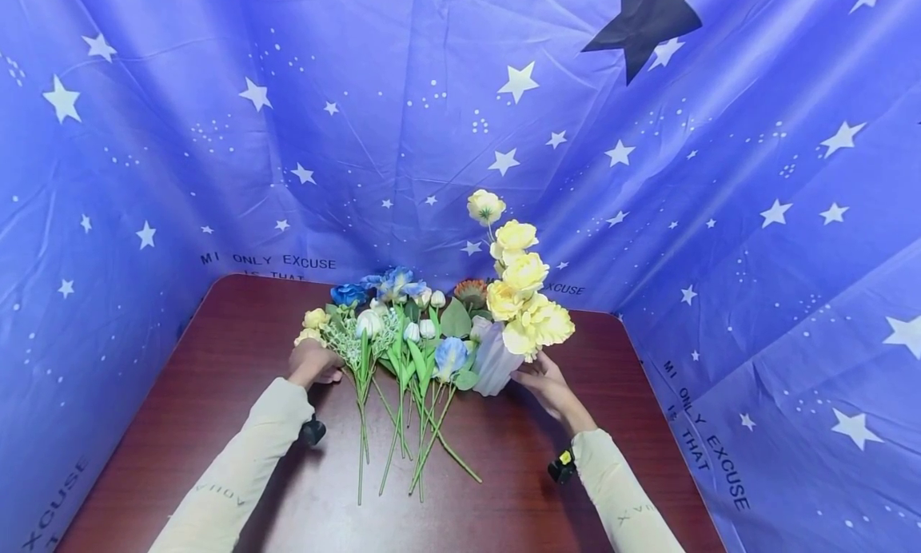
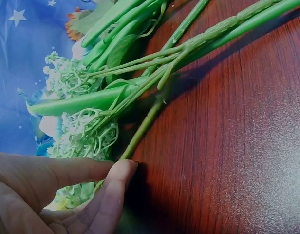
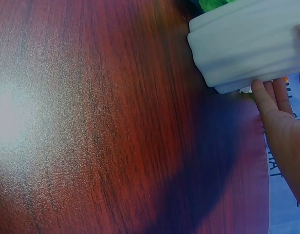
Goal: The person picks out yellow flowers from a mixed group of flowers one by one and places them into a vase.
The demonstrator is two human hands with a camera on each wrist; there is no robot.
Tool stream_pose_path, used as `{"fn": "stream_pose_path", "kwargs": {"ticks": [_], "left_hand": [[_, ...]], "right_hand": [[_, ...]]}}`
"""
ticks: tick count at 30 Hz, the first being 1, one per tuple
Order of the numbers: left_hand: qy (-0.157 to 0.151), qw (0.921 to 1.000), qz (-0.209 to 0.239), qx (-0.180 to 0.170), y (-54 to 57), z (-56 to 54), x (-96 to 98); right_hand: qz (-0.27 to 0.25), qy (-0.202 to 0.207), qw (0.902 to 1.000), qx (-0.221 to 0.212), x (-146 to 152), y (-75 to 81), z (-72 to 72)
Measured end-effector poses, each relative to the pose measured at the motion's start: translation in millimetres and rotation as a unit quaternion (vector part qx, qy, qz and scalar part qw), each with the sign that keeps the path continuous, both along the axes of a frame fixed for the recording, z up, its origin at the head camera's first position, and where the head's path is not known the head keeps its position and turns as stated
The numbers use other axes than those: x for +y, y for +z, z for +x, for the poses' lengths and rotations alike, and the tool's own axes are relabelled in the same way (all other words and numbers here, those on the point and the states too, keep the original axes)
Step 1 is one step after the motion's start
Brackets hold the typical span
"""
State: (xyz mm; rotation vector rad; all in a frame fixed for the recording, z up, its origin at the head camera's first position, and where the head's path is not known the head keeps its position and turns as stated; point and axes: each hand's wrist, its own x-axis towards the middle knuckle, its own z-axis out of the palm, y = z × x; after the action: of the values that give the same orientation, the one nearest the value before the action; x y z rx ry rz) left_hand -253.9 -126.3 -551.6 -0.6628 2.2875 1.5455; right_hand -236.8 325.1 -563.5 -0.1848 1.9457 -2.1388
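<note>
Near the left end of a row of artificial flowers, my left hand (image 1: 314,364) pinches a thin green stem (image 2: 142,127) between thumb and finger. Yellow blooms (image 1: 315,321) show just above that hand in the head view. My right hand (image 1: 548,387) holds the side of a pale, ribbed vase (image 1: 496,364), which leans on the table. In the right wrist view the thumb lies along the vase's edge, with fingers behind it. Large yellow flowers (image 1: 524,273) rise out of the vase.
Between the hands lie white tulips (image 1: 370,323), blue flowers (image 1: 452,357) and an orange-red bloom (image 1: 471,292), their stems pointing toward the near side. The dark red wooden table (image 1: 345,529) ends at a blue star-patterned curtain (image 1: 403,137).
</note>
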Motion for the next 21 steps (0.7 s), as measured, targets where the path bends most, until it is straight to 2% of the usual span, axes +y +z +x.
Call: {"fn": "stream_pose_path", "kwargs": {"ticks": [2, 9, 17, 21], "left_hand": [[0.004, 0.9999, -0.016, -0.004, 1.4, -0.2, 0.0], [0.019, 0.9992, -0.028, -0.019, 3.9, -0.6, -0.2], [0.022, 0.9991, 0.02, -0.031, 5.4, -3.5, -0.1], [0.025, 0.999, 0.023, -0.028, 9.0, -3.7, 0.4]], "right_hand": [[-0.001, 0.003, 1.0, 0.001, 0.2, -0.4, -0.6], [-0.001, 0.002, 1.0, -0.004, 1.3, -1.0, 0.4], [-0.009, 0.009, 0.9999, 0.001, 2.1, -0.2, 1.0], [-0.01, 0.009, 0.9999, 0.0, 1.0, 0.3, 0.6]]}}
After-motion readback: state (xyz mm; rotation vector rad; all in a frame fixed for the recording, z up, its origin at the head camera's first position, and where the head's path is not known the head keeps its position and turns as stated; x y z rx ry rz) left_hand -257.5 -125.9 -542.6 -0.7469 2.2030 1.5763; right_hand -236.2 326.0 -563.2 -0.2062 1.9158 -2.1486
